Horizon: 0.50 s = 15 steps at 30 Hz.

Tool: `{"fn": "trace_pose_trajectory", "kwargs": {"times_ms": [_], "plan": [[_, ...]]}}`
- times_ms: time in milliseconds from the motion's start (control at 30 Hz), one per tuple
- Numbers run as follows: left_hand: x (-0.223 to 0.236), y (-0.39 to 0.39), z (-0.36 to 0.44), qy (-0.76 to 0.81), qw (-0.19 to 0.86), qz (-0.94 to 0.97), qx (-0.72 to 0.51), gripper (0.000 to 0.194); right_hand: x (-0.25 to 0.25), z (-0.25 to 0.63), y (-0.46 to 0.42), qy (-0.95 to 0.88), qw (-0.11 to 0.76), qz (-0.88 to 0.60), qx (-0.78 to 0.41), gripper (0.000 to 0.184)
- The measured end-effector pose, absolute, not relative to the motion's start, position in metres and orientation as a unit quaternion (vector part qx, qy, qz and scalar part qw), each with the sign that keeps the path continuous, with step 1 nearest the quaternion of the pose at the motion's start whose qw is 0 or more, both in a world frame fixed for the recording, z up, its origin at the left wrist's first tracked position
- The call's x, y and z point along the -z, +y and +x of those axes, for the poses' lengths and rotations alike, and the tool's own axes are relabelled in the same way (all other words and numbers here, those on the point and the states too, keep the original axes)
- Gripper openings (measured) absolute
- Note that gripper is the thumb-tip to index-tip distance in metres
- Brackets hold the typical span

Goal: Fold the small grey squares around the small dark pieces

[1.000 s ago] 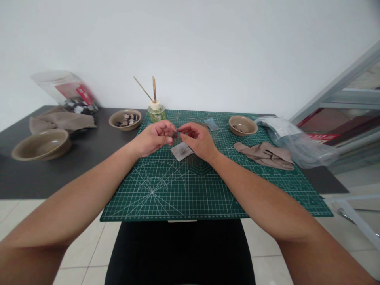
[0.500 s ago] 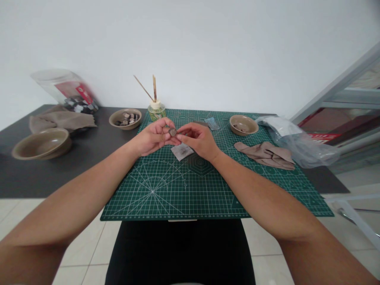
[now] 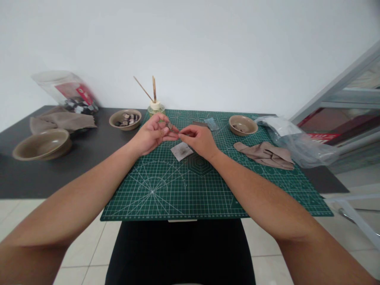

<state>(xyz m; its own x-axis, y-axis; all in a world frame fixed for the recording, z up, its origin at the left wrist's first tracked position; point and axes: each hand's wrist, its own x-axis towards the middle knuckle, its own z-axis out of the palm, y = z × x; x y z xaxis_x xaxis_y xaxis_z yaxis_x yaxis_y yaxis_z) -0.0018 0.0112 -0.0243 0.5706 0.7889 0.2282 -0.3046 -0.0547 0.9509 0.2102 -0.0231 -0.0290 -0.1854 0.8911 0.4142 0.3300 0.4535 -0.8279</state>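
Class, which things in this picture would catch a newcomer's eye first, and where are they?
Probably the big green cutting mat, spread across the middle of the dark table. Above it, the left hand holds a small piece, with the right hand close beside. Behind, thin sticks rise from a bottle near the white wall.

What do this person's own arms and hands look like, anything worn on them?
The left arm and right arm are bare past the elbow, with no sleeve in view. The ungloved left hand and ungloved right hand show no ring; neither wrist shows a watch or bracelet.
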Motion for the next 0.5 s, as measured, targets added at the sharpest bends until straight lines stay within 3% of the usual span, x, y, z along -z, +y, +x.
{"fn": "trace_pose_trajectory", "kwargs": {"times_ms": [267, 500], "plan": [[0.0277, 0.0138, -0.0027, 0.239, 0.605, 0.638, -0.412, 0.037, 0.0265, 0.2090, -0.0263, -0.738, 0.430, -0.441, -0.275, 0.008], [0.0266, 0.0117, -0.0006, 0.252, 0.451, 0.753, -0.407, 0.027, 0.0270, 0.2084, -0.0249, -0.746, 0.380, -0.466, -0.285, 0.008]]}}
